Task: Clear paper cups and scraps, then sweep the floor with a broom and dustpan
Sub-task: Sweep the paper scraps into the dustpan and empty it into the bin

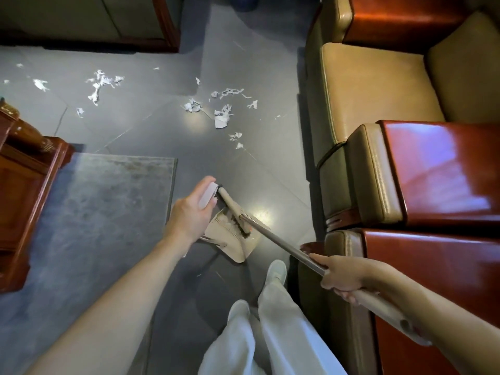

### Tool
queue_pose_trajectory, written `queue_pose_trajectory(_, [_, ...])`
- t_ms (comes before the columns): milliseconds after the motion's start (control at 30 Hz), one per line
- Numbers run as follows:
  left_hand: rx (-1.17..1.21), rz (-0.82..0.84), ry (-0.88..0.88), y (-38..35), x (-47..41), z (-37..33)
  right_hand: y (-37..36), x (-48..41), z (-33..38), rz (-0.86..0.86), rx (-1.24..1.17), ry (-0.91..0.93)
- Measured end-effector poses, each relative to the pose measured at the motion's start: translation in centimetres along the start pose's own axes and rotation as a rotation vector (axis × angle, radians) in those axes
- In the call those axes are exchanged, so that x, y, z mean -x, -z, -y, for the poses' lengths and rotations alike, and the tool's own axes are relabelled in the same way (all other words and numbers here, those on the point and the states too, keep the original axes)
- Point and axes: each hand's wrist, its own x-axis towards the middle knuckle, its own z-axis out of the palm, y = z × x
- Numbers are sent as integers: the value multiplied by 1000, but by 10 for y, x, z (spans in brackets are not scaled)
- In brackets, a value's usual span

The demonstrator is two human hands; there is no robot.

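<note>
My left hand (193, 209) grips the pale top of the dustpan's handle. The beige dustpan (232, 239) stands on the dark grey floor just in front of my feet. My right hand (342, 276) grips the long broom handle (281, 246). The broom head (234, 212) lies across the dustpan's mouth. White paper scraps (223, 115) lie scattered on the floor farther ahead, with a second cluster of scraps (101, 85) at the far left.
A tan leather armchair (378, 85) with glossy red-brown wooden arms fills the right side. A red-brown wooden table (24, 185) stands at the left on a grey rug (108, 207). Another sofa base (89, 23) lies beyond. My white trousers and shoes (276, 272) are below.
</note>
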Motion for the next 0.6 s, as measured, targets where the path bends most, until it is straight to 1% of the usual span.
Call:
queue_pose_trajectory(200, [4, 58, -58, 21, 39, 19, -43, 23, -23, -144, 18, -22])
queue_pose_trajectory(333, [-29, 148, -104, 20, 55, 31, -64, 17, -27, -178, -25, -30])
queue_pose_trajectory(367, [-30, 151, -98, 19, 57, 33, -70, 14, -25, -183, -11, -38])
queue_pose_trajectory(467, [-62, 92, -118, 16, 51, 33, -95, 2, -14, -188, 25, -54])
queue_pose_trajectory(567, [-59, 79, -130, 13, 50, 30, -125, -14, -2, -129, -159, -43])
queue_pose_trajectory(600, [-44, 83, -131, 11, 54, 29, -133, -15, 1, -114, -185, -29])
